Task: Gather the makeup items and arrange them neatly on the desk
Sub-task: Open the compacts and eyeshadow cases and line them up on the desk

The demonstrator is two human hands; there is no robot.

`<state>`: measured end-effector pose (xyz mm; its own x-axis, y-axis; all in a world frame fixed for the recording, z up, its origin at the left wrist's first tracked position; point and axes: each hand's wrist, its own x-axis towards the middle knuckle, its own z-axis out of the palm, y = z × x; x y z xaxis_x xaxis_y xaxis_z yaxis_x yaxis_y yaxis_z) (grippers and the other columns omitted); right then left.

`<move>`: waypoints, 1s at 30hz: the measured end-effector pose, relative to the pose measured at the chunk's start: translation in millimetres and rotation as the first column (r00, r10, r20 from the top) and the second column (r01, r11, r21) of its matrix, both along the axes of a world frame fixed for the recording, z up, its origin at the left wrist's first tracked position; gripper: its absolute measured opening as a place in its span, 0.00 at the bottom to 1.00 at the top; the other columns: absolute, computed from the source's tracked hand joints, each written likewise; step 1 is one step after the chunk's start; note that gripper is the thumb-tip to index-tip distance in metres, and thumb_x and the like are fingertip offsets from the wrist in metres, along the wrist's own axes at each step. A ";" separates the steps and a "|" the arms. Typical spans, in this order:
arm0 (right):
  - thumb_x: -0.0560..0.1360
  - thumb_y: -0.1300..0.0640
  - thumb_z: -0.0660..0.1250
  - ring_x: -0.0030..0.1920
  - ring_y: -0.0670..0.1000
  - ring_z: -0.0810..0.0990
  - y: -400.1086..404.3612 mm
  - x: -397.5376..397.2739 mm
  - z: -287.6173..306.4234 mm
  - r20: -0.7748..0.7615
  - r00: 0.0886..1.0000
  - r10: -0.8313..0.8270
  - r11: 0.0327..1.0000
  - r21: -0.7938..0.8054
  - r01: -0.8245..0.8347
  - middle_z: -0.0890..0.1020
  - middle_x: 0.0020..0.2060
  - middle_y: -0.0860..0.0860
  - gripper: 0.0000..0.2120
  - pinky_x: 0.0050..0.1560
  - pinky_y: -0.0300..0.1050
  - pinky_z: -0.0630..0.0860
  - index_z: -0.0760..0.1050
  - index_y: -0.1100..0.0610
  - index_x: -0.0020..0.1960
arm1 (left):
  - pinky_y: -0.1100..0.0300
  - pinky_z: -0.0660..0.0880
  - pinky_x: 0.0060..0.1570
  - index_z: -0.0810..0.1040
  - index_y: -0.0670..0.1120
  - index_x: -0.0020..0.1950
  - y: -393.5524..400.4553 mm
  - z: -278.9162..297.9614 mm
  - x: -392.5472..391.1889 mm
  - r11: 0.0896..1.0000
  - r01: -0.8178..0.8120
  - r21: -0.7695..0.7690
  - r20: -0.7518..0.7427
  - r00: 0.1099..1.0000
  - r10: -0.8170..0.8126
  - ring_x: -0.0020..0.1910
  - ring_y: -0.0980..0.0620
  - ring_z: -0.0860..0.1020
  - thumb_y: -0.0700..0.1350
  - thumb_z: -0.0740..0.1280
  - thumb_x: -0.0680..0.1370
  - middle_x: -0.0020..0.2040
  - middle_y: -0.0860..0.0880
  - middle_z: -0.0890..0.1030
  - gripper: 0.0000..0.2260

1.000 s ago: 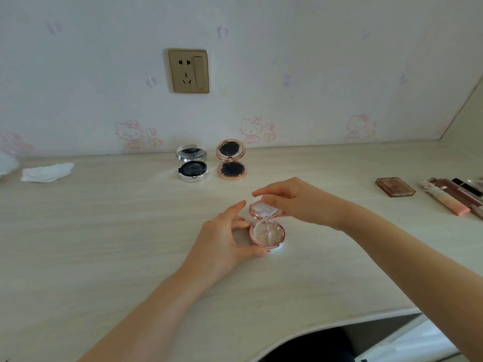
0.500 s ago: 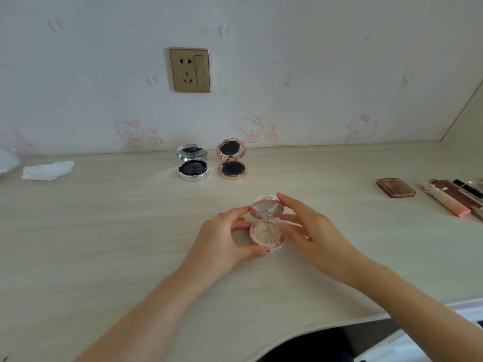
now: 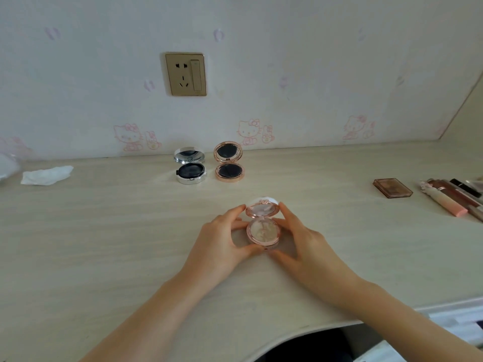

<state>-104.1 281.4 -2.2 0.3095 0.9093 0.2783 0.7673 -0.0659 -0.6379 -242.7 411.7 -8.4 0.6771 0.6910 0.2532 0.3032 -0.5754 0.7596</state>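
Two hands meet at the middle of a pale wood-grain surface, both holding one small round compact with a rose-gold rim. The compact sits on the surface with its lid raised upright on the far side, showing a pale shimmery powder pan in the base. The left hand curls round the compact's left side, thumb at the near edge and fingertips reaching up to the lid. The right hand mirrors it on the right side, thumb near the front of the base and forefinger touching the lid's edge. Farther back, close to the wall, two more open compacts stand side by side and just apart: a silver compact on the left and a second rose-gold compact on the right, each with a dark pan and a mirror in its raised lid. Well off to the right lies a flat brown rectangular palette, and beyond it, near the edge of the view, a cluster of lip gloss tubes lying close together. At the far left rests a crumpled white tissue. On the wall above the two back compacts is a gold-coloured power socket, and the wallpaper carries faint pink cartoon cats.
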 end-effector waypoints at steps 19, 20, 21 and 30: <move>0.74 0.57 0.69 0.51 0.46 0.76 99.9 104.4 -4.0 0.034 0.998 -0.056 0.994 0.093 0.052 0.82 0.54 0.46 0.28 0.45 0.20 0.64 0.62 0.54 0.72 | 0.57 0.72 0.54 0.63 0.49 0.71 38.9 5.9 87.8 0.920 -0.093 0.380 -0.213 0.959 0.185 0.63 0.50 0.73 0.53 0.65 0.77 0.61 0.49 0.76 0.25; 0.74 0.57 0.69 0.53 0.45 0.74 104.4 109.2 -4.3 0.047 0.997 -0.053 0.994 0.099 0.048 0.82 0.55 0.47 0.28 0.45 0.18 0.63 0.62 0.54 0.72 | 0.60 0.69 0.57 0.65 0.49 0.70 39.1 4.2 89.7 0.905 -0.063 0.421 -0.201 0.966 0.160 0.66 0.51 0.70 0.53 0.64 0.77 0.65 0.50 0.74 0.23; 0.74 0.57 0.69 0.54 0.45 0.74 108.5 113.7 -4.5 0.055 0.997 -0.052 0.994 0.098 0.046 0.82 0.56 0.47 0.29 0.46 0.18 0.62 0.62 0.55 0.72 | 0.62 0.66 0.62 0.65 0.48 0.72 39.8 2.7 91.8 0.892 -0.020 0.452 -0.200 0.972 0.123 0.71 0.53 0.65 0.53 0.62 0.78 0.70 0.50 0.70 0.23; 0.75 0.54 0.68 0.58 0.46 0.74 132.4 141.2 -1.9 0.040 0.998 -0.042 0.998 0.043 0.040 0.80 0.60 0.46 0.31 0.47 0.19 0.61 0.59 0.51 0.74 | 0.59 0.55 0.73 0.54 0.47 0.78 57.6 -2.4 112.0 0.849 0.110 0.518 -0.322 0.944 0.074 0.77 0.51 0.50 0.57 0.56 0.80 0.78 0.51 0.55 0.29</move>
<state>37.1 413.8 -4.2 0.3338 0.8831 0.3296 0.7900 -0.0713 -0.6090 -130.8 469.3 -10.9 0.7939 0.5039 0.3404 0.4596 -0.8638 0.2067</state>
